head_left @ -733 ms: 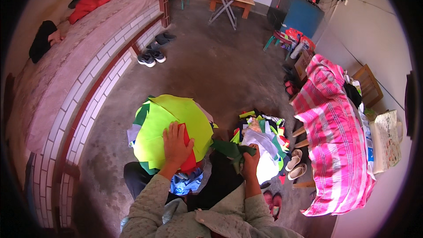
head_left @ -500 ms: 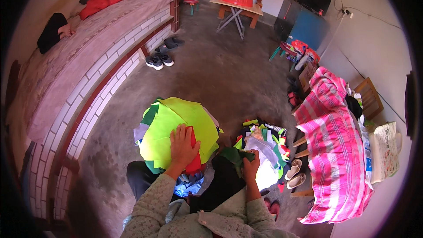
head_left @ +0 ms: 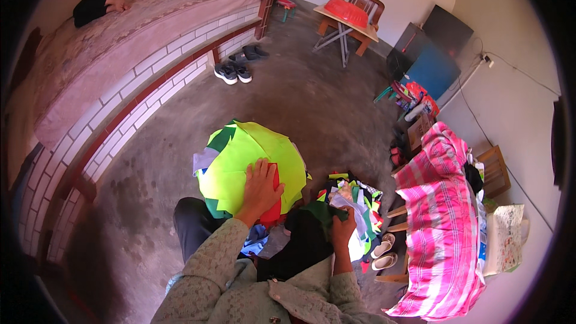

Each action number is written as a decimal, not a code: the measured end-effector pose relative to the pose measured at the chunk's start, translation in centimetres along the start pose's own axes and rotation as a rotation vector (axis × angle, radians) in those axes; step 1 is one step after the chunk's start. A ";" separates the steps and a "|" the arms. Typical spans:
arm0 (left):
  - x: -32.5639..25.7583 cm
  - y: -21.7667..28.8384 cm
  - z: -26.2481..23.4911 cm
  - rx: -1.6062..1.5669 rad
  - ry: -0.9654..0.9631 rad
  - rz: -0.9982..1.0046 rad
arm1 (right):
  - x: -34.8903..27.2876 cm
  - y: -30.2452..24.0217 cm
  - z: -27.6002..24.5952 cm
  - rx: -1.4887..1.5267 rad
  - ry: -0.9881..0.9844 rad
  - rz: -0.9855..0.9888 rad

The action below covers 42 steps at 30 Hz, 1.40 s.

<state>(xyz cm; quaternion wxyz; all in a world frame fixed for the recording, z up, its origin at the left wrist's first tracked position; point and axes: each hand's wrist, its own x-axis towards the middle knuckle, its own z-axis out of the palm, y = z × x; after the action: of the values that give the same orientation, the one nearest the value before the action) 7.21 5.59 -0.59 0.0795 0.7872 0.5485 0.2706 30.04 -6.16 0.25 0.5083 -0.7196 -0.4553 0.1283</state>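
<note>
My left hand [head_left: 259,191] lies flat, fingers stretched out, on a round, layered stack of bright yellow-green cloth [head_left: 240,150]. Beneath that palm, a red cloth piece [head_left: 275,204] reaches past the near edge of the stack. Dark green and grey-lilac pieces stick out around its rim. At my lap's right side, my right hand [head_left: 344,228] pinches a dark green cloth piece [head_left: 321,211], which drapes over my dark trouser leg. Just beyond that hand is a loose heap of mixed cloth scraps [head_left: 363,207] on the floor. Blue cloth [head_left: 257,239] shows below the stack.
A pink plaid cloth [head_left: 438,222] covers furniture on the right, with light shoes [head_left: 384,252] beside its legs. Along the left runs a brick-fronted bed platform [head_left: 150,72], with a person's foot [head_left: 117,3] on it. Dark shoes [head_left: 233,73] and a folding table [head_left: 324,11] stand farther off.
The whole view has turned and shifted, so the room sits tilted and farther right at the back. Both hands keep nearly the same hold on the cloth.
</note>
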 end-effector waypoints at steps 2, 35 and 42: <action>0.0 -0.2 0.3 0.000 -0.001 -0.004 | 0.3 -0.5 -0.6 -0.055 -0.023 -0.007; 0.6 -1.8 -0.4 -0.271 0.086 0.014 | 1.2 -1.0 5.3 -0.034 -0.224 -0.252; -2.5 3.4 -1.2 -0.558 0.106 0.090 | 1.4 -0.9 5.2 0.113 -0.277 -0.152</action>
<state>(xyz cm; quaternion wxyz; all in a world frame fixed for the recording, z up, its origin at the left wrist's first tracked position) 8.72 1.81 0.97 0.2521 0.7431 0.4206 0.4553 26.98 -1.85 -0.92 0.4887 -0.6286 -0.5664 0.2127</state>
